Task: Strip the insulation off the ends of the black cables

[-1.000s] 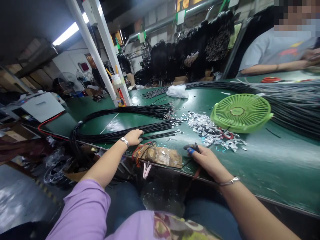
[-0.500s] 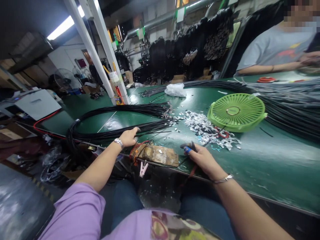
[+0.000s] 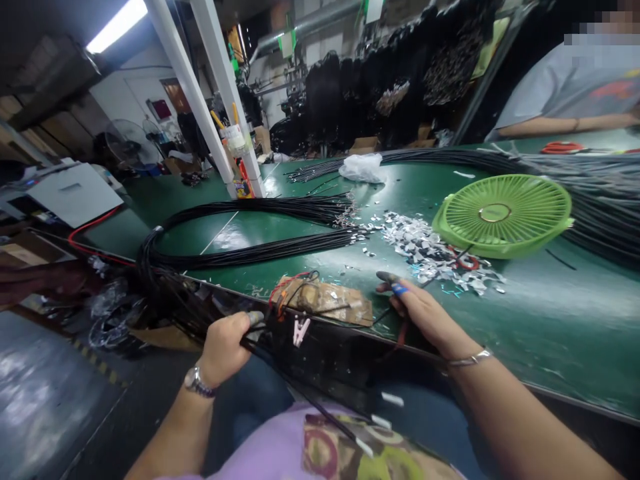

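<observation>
My left hand (image 3: 227, 347) is closed around several black cables (image 3: 300, 387) in front of the table edge. Their white-tipped ends hang over my lap. Grey covering shows on its thumb. My right hand (image 3: 417, 310) hovers at the table's front edge, fingers apart and slightly bent, with a grey-covered fingertip and a blue band on one finger. Nothing shows clearly between them. Between my hands lies a worn, tape-wrapped block (image 3: 335, 300) with red and black wires at its left end. A pink clothes peg (image 3: 301, 331) hangs below it.
A looped bundle of black cables (image 3: 250, 253) lies on the green table (image 3: 550, 333). White scraps (image 3: 420, 250) are heaped beside a green fan (image 3: 500, 213). Behind are a plastic bag (image 3: 363, 168) and a white post (image 3: 225, 93). A person (image 3: 575, 93) sits at far right.
My left hand has come off the cable bundle on the table, down toward me, drawing several black cables over my lap. My right hand's fingers have loosened from a dark cable. The view has shifted.
</observation>
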A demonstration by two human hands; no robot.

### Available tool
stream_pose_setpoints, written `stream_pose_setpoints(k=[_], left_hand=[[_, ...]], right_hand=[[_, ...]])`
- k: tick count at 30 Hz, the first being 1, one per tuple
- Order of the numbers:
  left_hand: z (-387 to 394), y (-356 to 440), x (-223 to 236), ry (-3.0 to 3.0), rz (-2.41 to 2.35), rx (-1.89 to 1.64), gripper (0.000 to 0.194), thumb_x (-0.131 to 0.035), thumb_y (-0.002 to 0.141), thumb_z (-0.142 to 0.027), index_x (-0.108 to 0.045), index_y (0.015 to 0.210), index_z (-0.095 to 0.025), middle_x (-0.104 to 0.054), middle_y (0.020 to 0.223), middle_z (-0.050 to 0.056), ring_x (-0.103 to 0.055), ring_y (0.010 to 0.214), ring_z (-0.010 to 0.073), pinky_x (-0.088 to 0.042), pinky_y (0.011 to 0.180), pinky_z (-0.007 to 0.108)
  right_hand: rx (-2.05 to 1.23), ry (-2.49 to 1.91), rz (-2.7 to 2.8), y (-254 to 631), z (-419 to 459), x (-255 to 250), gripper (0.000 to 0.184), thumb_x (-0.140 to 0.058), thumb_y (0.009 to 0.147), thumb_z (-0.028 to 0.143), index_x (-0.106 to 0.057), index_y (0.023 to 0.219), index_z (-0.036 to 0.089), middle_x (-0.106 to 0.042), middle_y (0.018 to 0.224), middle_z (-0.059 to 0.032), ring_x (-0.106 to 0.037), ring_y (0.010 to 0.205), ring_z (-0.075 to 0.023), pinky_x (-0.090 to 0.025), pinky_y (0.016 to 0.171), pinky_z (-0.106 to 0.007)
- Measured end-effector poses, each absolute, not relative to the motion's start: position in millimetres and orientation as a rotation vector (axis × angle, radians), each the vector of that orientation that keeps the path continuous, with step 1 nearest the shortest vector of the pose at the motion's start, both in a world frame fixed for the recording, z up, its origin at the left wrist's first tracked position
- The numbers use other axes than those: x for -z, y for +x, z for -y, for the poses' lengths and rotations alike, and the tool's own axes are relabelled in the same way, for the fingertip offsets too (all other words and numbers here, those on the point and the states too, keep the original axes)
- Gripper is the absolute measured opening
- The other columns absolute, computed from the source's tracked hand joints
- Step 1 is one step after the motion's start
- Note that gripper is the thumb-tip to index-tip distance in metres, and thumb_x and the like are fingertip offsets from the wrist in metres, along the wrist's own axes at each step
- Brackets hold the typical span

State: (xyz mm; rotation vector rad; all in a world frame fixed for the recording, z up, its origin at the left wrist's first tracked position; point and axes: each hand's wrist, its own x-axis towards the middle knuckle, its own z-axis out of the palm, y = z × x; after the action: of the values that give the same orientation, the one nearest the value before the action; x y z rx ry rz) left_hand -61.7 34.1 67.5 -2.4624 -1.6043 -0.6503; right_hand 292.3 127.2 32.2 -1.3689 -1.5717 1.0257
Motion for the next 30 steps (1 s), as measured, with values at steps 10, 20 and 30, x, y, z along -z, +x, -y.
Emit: stream_pose_setpoints(k=[10,20,30], left_hand=[[8.8,-17.7,-43.6,-2.791,1.169,0.473,0.014,-0.047,0.073,-0.014,-0.06,0.077,-0.019,-0.057,0.062,0.003,-0.053,0.055,0.015,-0.035,0.052,0.028],[22.7,-39.8,11.1,-3.159,1.855,-0.093,0.024,-0.047,0.086,-0.036,-0.063,0.076,-0.02,-0.071,0.075,0.0,-0.065,0.069,0.0142,-0.037,0.055,0.021],[11.2,-19.7,32.1,-3.073,1.77,-0.354,0.014,-0.054,0.073,-0.023,-0.064,0.082,-0.022,-0.07,0.084,0.001,-0.064,0.079,0.0181,-0.043,0.061,0.025]], right_hand=[[-0.296,-1.772,2.319,221.7,-181.1,-62.5,0.014,-0.056,0.073,0.02,-0.068,0.079,0.022,-0.071,0.083,-0.0064,-0.062,0.076,-0.0212,-0.04,0.06,-0.027],[-0.075,-2.155,2.108,291.4,-184.6,-88.6,0.027,-0.043,0.086,0.022,-0.065,0.094,0.008,-0.066,0.091,-0.0186,-0.06,0.081,-0.0231,-0.032,0.059,-0.029],[0.11,-1.364,2.124,296.1,-103.8,-25.7,0.023,-0.042,0.078,0.03,-0.063,0.078,0.023,-0.066,0.091,-0.0121,-0.063,0.077,-0.0259,-0.05,0.065,-0.038]])
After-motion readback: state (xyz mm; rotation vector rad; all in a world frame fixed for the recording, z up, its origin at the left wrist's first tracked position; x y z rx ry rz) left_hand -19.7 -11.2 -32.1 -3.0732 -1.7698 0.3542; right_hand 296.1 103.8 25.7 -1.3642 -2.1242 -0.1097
